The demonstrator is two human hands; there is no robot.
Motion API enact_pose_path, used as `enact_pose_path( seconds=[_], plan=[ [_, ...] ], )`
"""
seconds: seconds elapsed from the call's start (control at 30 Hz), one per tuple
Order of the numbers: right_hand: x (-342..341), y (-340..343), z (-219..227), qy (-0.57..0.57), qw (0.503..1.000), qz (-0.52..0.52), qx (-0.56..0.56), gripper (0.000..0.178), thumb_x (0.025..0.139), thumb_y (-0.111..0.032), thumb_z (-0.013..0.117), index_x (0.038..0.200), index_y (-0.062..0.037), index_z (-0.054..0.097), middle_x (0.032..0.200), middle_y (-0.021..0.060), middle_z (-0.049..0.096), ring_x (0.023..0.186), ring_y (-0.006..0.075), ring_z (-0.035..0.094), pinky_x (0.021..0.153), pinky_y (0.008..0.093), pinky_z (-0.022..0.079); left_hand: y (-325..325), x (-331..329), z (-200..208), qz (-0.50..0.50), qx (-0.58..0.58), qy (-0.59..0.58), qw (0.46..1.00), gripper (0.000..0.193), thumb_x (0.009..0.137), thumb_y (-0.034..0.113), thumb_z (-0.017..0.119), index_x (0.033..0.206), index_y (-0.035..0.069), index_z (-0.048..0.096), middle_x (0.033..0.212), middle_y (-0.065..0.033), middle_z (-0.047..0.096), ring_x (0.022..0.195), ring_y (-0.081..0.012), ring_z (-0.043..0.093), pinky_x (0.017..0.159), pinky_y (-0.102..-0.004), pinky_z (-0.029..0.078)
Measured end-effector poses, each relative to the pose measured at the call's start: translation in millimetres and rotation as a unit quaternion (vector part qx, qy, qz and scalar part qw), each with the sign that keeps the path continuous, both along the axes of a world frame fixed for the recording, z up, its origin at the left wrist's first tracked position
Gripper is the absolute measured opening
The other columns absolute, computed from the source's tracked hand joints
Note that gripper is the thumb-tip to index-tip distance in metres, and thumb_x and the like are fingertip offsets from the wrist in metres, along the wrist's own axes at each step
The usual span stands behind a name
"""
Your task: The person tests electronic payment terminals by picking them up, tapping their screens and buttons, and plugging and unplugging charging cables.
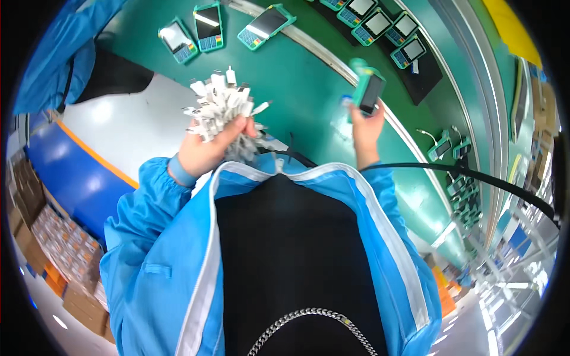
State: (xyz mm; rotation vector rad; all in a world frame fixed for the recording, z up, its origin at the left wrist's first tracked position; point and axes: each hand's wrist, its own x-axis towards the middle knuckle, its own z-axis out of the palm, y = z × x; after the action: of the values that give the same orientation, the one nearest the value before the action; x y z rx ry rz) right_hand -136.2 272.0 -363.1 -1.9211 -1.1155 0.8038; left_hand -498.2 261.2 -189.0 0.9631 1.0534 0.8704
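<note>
A thick bundle of white cables (pixel 221 102) with metal-tipped plugs fans upward from my left hand (pixel 205 153), whose fingers are closed around it. On the other side, my right hand (pixel 367 132) grips a handheld payment terminal (pixel 374 90) by its lower end, thumb and fingers on opposite edges. This terminal has a green case and a dark screen, and it is tilted over the pale metal rail. Beyond the hands lie three similar terminals on the green table: one with a bright screen (pixel 177 40), one upright (pixel 208 26), one slanted (pixel 266 27).
Several more terminals (pixel 372 27) sit on a black mat (pixel 423 80) across the rail (pixel 320 52). Further right, terminals with white cables (pixel 440 147) stand along the line. A black hose (pixel 469 172) crosses at right. A blue-sleeved person (pixel 56 65) is at the far left.
</note>
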Motion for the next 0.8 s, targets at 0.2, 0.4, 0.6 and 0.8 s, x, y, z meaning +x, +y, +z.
enact_pose_path(
  seconds=[0.2,0.4,0.6,0.8],
  plan=[
    [-141,-4,161,0.102,0.990,0.071,0.066,0.083,0.066,-0.014,0.079,0.136,0.0063,0.039,0.113,0.0175,0.062,0.102,0.0207,0.063,0.088,0.0337,0.051,36,16,6,-0.039,-0.064,-0.061,0.995,0.026,0.092,0.007,0.063,0.116,0.000,0.061,0.098,-0.0048,0.068,0.088,-0.0106,0.062,0.078,-0.0262,0.050],
    [-140,-12,183,0.032,0.992,0.061,0.107,0.086,0.064,-0.011,0.078,0.138,0.0061,0.040,0.114,0.0177,0.064,0.101,0.0208,0.065,0.086,0.0315,0.051,50,43,-3,-0.133,0.022,-0.008,0.991,0.029,0.088,0.007,0.068,0.115,-0.001,0.061,0.106,-0.0050,0.069,0.094,-0.0113,0.062,0.082,-0.0280,0.050],
    [-109,-35,165,-0.047,0.993,0.032,0.106,0.084,0.065,-0.013,0.078,0.137,0.0067,0.040,0.106,0.0175,0.066,0.094,0.0201,0.067,0.082,0.0298,0.052,55,78,0,-0.165,0.022,0.108,0.980,0.022,0.084,0.010,0.069,0.103,0.000,0.066,0.092,-0.0086,0.069,0.082,-0.0159,0.065,0.073,-0.0315,0.051],
    [-38,-49,144,-0.029,0.994,0.018,0.103,0.088,0.066,-0.017,0.079,0.139,0.0053,0.037,0.110,0.0186,0.065,0.096,0.0232,0.067,0.082,0.0327,0.053,15,164,-25,-0.043,0.072,0.117,0.990,0.022,0.085,0.011,0.069,0.103,0.000,0.066,0.093,-0.0084,0.070,0.083,-0.0169,0.066,0.073,-0.0315,0.052]
  ],
)
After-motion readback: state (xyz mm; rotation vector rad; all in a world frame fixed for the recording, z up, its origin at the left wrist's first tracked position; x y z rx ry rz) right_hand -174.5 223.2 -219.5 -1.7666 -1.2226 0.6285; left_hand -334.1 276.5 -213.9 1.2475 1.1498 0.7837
